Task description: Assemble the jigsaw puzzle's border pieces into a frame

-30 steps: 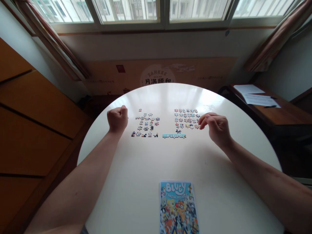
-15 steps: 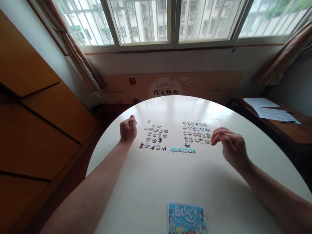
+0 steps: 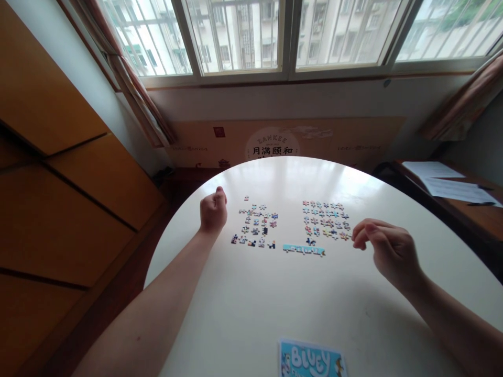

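Note:
My left hand (image 3: pixel 214 210) rests on the table as a closed fist, thumb on top, left of a loose group of jigsaw pieces (image 3: pixel 255 222). Nothing shows in that fist, though its inside is hidden. Just right of a second group of pieces (image 3: pixel 323 213), set out in rows, is my right hand (image 3: pixel 389 250). Its fingers are curled and drawn together with the thumb; whether something small sits between them is hidden. Below the rows lie a single dark blue piece (image 3: pixel 310 241) and a joined light-blue puzzle strip (image 3: pixel 304 250) with white lettering.
A blue picture card (image 3: pixel 312 360) reading "BLUEY" lies at the near edge of view on the round white table (image 3: pixel 251 309). Wooden cabinets (image 3: pixel 94 209) stand at the left. Papers (image 3: pixel 458 189) and pens lie on a brown side desk at the right. A window is beyond.
The view has shifted slightly, so everything sits a little further right and lower. My right hand has drawn slightly right and towards me. My left fist and the pieces look unchanged.

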The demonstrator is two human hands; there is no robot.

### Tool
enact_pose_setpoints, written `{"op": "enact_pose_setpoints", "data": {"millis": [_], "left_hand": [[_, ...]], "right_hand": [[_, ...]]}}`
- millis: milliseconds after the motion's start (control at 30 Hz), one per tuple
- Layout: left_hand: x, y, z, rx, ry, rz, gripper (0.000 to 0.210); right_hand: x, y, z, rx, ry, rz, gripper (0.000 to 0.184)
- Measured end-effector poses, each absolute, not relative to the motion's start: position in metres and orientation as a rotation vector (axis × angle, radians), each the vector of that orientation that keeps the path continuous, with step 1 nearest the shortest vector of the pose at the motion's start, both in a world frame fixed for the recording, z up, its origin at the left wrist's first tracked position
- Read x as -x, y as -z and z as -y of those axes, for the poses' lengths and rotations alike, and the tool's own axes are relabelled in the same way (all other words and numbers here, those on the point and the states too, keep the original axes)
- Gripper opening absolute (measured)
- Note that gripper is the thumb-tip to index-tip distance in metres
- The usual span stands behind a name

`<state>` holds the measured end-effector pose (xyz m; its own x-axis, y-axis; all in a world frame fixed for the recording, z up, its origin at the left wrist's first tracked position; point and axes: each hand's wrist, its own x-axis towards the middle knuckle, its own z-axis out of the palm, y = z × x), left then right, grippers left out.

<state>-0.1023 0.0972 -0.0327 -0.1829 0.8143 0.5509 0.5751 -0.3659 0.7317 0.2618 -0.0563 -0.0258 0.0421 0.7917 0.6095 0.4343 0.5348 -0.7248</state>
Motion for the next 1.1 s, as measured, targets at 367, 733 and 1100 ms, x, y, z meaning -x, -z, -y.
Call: {"op": "enact_pose_setpoints", "data": {"millis": [367,733,1100], "left_hand": [[0.102,0.035,-0.097,-1.838,-1.578,-1.607,0.050],[0.101,0.031,-0.090,-2.044,-1.499,-1.581,0.049],[0.078,0.021,-0.077,-2.787,-1.003,-1.199,0.039]], "right_hand": [[-0.263,0.025,0.057,1.054,-0.345,1.631,0.051],[-0.263,0.027,0.055,1.048,-0.325,1.624,0.051],[-0.263,0.028,0.053,1.058,-0.292,1.628,0.050]]}}
